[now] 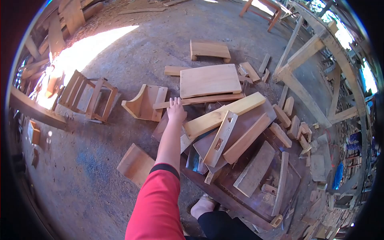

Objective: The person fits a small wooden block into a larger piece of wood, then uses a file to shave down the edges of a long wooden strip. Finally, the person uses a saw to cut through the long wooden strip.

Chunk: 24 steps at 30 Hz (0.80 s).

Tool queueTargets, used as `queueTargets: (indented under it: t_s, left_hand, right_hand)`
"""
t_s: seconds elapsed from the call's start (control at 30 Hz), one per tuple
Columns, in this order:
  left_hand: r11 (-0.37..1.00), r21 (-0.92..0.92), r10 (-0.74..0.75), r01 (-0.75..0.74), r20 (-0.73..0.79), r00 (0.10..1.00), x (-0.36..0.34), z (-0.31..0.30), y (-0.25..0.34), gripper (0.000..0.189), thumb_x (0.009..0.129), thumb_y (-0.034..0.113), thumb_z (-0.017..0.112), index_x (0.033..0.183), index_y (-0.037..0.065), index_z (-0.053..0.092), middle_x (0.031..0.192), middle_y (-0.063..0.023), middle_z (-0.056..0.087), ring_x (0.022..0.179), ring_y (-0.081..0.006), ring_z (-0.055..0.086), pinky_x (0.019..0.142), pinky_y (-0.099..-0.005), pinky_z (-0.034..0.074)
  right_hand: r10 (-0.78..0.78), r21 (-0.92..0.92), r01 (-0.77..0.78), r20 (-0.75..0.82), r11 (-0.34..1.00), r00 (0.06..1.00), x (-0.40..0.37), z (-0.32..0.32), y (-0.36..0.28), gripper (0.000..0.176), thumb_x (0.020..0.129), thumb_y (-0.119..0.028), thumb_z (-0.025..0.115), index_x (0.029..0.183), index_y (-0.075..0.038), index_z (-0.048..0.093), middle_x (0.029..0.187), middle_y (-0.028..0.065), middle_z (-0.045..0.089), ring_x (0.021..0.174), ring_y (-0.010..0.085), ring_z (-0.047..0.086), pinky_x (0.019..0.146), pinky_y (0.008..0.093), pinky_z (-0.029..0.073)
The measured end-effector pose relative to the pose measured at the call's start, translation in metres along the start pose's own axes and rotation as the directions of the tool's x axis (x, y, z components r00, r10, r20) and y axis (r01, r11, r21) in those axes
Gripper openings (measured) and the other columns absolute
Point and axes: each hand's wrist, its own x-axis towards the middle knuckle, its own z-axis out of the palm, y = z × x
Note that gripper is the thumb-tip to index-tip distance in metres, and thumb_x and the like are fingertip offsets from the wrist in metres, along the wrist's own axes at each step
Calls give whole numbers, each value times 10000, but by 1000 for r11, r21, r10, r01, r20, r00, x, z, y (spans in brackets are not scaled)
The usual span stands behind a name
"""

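Observation:
My left hand (176,111), at the end of a red sleeve, reaches forward over a narrow wooden strip (212,99). Its fingers bend over the strip near the left end; the thumb is mostly hidden. Just beyond the strip lies a broad, pale wooden panel (210,80). Left of the hand is a curved wooden piece (146,102) joined to a slatted board. A thick yellowish plank (226,114) and a slotted board (221,138) lie slantwise to the right of my forearm. My right hand is outside the view.
A small wooden frame (90,96) stands at left. Another low wooden piece (210,50) sits farther back. Several offcuts (294,128) lie to the right, near a large timber frame (302,60). A dark panel (228,200) bears loose boards beside my foot (203,207).

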Motion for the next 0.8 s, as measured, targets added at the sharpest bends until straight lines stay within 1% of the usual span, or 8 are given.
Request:
queueTargets:
  t_s: [0.03, 0.1, 0.27, 0.33, 0.4, 0.47, 0.63, 0.8]
  left_hand:
    - [1000, 7, 12, -12, 9, 1000, 5, 2, -1, 758, 706, 239, 657, 1344, 90, 275, 1417, -52, 266, 1330, -258, 185, 988, -448, 326]
    - [997, 74, -38, 26, 160, 986, 10, -7, -1, 849, 713, 339, 681, 1380, 116, 206, 1434, -40, 225, 1341, -246, 149, 1023, -470, 285]
    - [970, 242, 37, -26, -39, 999, 22, 14, -15, 314, 793, 178, 532, 1100, 125, 493, 1137, -41, 484, 1146, -225, 410, 888, -466, 376]
    - [979, 201, 67, -38, -139, 988, 24, 14, -22, 208, 821, 159, 478, 1023, 122, 513, 1059, -49, 515, 1070, -216, 463, 873, -455, 379]
    - [970, 219, 156, -110, -203, 967, 22, 12, -36, 172, 826, 164, 470, 987, 117, 508, 1009, -56, 539, 1025, -223, 491, 861, -450, 379]
    - [961, 218, 231, -173, -275, 933, 11, -1, -35, 153, 807, 168, 499, 950, 113, 501, 966, -50, 559, 990, -230, 512, 825, -447, 379]
    - [922, 169, 388, -349, -390, 835, -41, -54, -55, 291, 725, 186, 618, 987, 118, 511, 939, -54, 568, 953, -227, 529, 771, -425, 372]
    - [937, 69, 342, -342, -377, 861, -91, -80, -89, 334, 745, 214, 624, 1041, 101, 517, 980, -70, 576, 965, -250, 533, 781, -400, 385]
  right_hand:
    - [16, -2, -16, 6, 1000, 1000, -5, -11, -12, 349, 834, -267, 535, 1018, 27, 569, 975, 235, 582, 909, 379, 535, 803, 428, 410]
    - [276, -213, -219, 290, 952, 916, -2, -61, -57, 430, 842, -345, 498, 1065, 18, 555, 1038, 239, 569, 962, 387, 524, 841, 412, 403]
    - [316, -359, -210, 266, 909, 911, 33, -95, -45, 461, 842, -427, 461, 1061, -40, 583, 1068, 258, 558, 993, 367, 530, 842, 445, 403]
    - [-1, -237, -4, -23, 972, 1000, 46, -76, 7, 227, 778, -183, 555, 734, 35, 505, 711, 224, 524, 690, 384, 505, 613, 420, 391]
    - [-56, -55, 46, -198, 997, 979, 41, -75, -22, 200, 766, -158, 554, 747, 36, 509, 698, 226, 512, 690, 370, 504, 627, 429, 381]
    - [-33, -161, 26, -42, 987, 999, 53, -75, -8, 252, 800, -192, 571, 807, 48, 496, 704, 226, 501, 668, 351, 509, 633, 426, 391]
    - [-30, -10, 29, -80, 1000, 996, 35, -61, -27, 242, 778, -181, 574, 710, 41, 508, 618, 192, 495, 575, 312, 499, 549, 396, 386]
    - [13, 107, -6, -70, 994, 997, 0, -63, -41, 241, 772, -180, 583, 693, 36, 512, 581, 184, 484, 533, 263, 491, 521, 396, 382]
